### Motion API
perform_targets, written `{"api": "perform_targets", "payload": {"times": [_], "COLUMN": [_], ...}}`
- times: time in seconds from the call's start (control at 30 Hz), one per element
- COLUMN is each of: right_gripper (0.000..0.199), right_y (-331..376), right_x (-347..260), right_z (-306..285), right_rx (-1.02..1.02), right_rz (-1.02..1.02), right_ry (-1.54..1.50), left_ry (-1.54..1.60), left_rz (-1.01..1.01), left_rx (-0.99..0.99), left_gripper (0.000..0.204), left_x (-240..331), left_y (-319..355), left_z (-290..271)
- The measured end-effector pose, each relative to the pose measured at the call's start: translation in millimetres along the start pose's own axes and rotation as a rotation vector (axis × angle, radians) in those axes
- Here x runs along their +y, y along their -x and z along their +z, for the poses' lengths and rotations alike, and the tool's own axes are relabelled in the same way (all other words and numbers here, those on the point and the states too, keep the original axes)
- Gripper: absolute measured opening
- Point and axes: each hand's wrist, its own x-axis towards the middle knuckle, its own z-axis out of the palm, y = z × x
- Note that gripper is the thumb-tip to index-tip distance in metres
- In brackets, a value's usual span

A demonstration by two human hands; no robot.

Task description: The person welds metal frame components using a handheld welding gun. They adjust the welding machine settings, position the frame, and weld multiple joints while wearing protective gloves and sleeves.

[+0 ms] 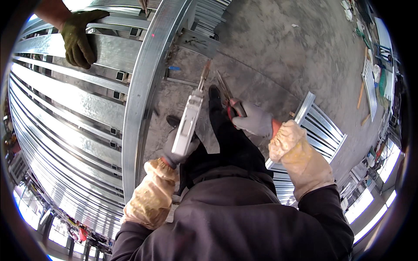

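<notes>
My left hand (pixel 178 145), in a grey glove, is wrapped round a handheld welding gun (pixel 188 122) with a pale grey body. The gun's thin metal nozzle points away from me over the floor, near the right side of the long metal beam (pixel 147 74). A pair of pliers (pixel 235 106) with red and dark handles is gripped in my gloved right hand (pixel 254 119). Their long jaws point forward and slightly left, apart from the gun's tip. Stained cream sleeve covers wrap both my forearms.
A large rack of shiny metal bars (pixel 74 95) fills the left side. Another person's green-gloved hand (pixel 78 39) rests on it at the far left. To my right, a smaller slatted metal frame (pixel 322 126) sits low. Pipes, sheets and debris (pixel 370 82) line the far right.
</notes>
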Motion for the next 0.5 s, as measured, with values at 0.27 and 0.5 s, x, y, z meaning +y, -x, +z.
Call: {"api": "perform_targets", "payload": {"times": [0.27, 0.5], "right_gripper": [0.057, 0.040], "right_y": [64.3, 120.7], "right_x": [-41.9, -36.6], "right_z": [-1.9, 23.9], "right_rx": [-0.236, -0.272], "right_rz": [-0.053, -0.306], "right_ry": [0.287, 0.256], "left_ry": [0.018, 0.219], "left_rz": [-0.020, -0.022], "left_rx": [-0.167, -0.166], "left_gripper": [0.034, 0.042], "left_x": [48.9, 62.4], "left_y": [91.4, 179.6], "left_z": [-49.2, -55.5]}}
